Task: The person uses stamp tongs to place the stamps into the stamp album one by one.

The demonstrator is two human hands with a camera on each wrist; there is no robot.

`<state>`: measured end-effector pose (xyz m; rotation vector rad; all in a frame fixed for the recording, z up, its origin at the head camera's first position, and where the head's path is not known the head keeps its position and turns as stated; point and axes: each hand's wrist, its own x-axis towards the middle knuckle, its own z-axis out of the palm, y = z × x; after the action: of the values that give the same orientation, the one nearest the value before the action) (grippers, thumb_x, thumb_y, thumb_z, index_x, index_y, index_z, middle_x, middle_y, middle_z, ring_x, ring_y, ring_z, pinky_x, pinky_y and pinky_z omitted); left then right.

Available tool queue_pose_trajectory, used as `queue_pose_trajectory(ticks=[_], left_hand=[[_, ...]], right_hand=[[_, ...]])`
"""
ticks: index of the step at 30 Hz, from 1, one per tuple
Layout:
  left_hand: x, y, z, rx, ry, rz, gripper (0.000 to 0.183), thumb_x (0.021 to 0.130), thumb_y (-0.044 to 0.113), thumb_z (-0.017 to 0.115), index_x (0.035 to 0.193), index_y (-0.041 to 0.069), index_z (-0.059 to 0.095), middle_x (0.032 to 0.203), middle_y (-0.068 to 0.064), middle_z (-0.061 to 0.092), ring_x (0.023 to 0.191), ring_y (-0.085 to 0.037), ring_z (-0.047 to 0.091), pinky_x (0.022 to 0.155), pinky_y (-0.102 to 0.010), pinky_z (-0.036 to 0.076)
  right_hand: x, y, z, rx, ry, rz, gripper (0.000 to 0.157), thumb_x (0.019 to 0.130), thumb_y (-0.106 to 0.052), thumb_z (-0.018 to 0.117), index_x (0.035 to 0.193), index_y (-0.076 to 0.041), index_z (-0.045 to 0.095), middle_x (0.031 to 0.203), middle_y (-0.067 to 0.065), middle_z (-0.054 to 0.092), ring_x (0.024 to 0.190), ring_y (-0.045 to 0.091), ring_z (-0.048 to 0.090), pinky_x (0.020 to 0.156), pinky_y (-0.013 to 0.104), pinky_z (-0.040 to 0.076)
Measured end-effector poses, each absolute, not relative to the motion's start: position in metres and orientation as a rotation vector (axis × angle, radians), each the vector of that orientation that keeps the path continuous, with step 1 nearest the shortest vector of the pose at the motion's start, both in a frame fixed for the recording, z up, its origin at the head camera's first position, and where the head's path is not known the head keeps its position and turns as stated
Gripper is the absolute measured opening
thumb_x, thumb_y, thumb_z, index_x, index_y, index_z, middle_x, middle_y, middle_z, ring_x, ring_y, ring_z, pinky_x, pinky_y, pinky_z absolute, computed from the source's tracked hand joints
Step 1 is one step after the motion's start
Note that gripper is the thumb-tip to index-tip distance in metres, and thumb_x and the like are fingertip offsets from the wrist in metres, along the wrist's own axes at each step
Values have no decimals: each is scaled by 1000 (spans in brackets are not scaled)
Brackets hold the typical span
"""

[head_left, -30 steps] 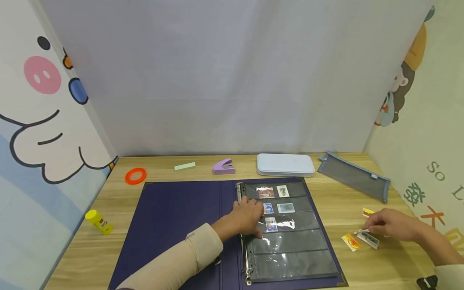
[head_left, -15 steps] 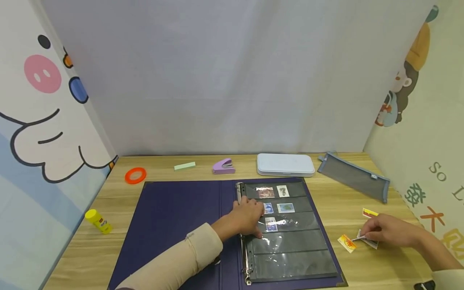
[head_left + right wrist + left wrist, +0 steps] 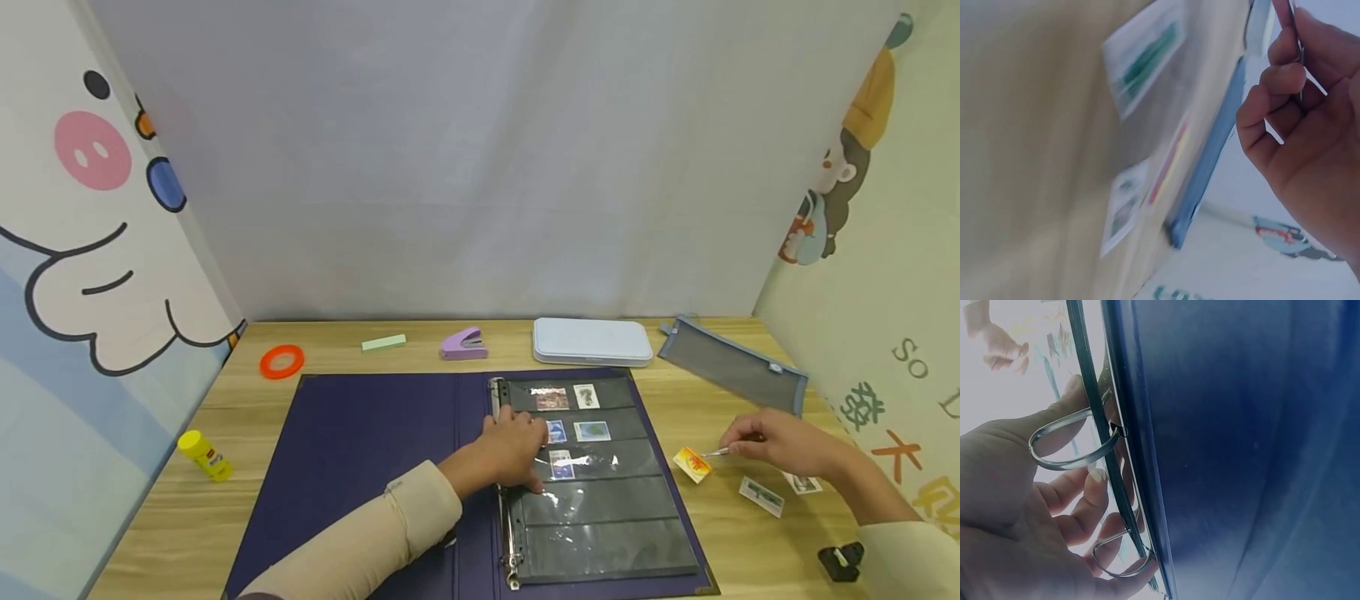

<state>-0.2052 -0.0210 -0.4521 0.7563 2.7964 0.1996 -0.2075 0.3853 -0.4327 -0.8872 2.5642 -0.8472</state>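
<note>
A navy ring binder lies open on the table, with a black pocket page on its right side. Several stamps sit in the upper three pocket rows. My left hand rests on the page's left edge, fingers spread beside the metal rings. In my right hand metal tweezers are pinched between thumb and fingers. At their tips is an orange-yellow stamp, just right of the binder. A green-and-white stamp and another pale stamp lie below the right hand.
Along the back are an orange ring, a pale green strip, a purple stapler, a white case and a grey mesh pouch. A yellow glue stick lies at left. Walls enclose the table.
My right hand has moved left and away from me with the tweezers, carrying the orange-yellow stamp from beside the other stamps toward the binder. My left hand has stayed in place.
</note>
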Motion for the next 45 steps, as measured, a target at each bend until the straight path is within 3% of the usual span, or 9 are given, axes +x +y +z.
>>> queue_pose_trajectory(ticks=[10, 21, 26, 38, 45], left_hand=[[-205, -20, -453, 750, 2790, 213, 56, 63, 46, 86, 105, 22, 57, 107, 1, 58, 99, -22, 42, 79, -40, 35], [-203, -19, -453, 761, 2800, 195, 56, 63, 47, 86, 104, 23, 56, 107, 1, 58, 99, -23, 43, 78, -40, 35], [-203, -19, -453, 768, 2800, 201, 56, 63, 46, 86, 103, 22, 55, 106, 1, 58, 99, -22, 43, 77, -39, 34], [-204, -22, -452, 765, 2792, 215, 55, 64, 46, 85, 104, 23, 55, 108, 1, 58, 97, -21, 41, 76, -38, 33], [-204, -22, -450, 759, 2786, 208, 55, 65, 46, 85, 105, 22, 55, 108, 1, 58, 97, -21, 41, 76, -38, 33]], right_hand=[[-243, 334, -422, -852, 2622, -803, 16, 96, -16, 56, 101, -12, 70, 97, 7, 70, 77, -2, 54, 67, 22, 45], [-274, 296, -435, -962, 2698, -614, 13, 94, -20, 60, 97, -18, 72, 95, -5, 69, 79, -4, 53, 70, 24, 45], [-277, 283, -440, -1027, 2648, -560, 10, 92, -17, 62, 92, -19, 72, 88, -8, 66, 74, -4, 48, 68, 22, 43], [-268, 257, -440, -1235, 2567, -473, 14, 88, -9, 64, 86, -19, 73, 85, -10, 66, 81, 0, 56, 73, 24, 47], [-266, 245, -442, -1296, 2544, -450, 14, 86, -7, 66, 83, -19, 72, 80, -10, 64, 76, -2, 54, 71, 23, 47]])
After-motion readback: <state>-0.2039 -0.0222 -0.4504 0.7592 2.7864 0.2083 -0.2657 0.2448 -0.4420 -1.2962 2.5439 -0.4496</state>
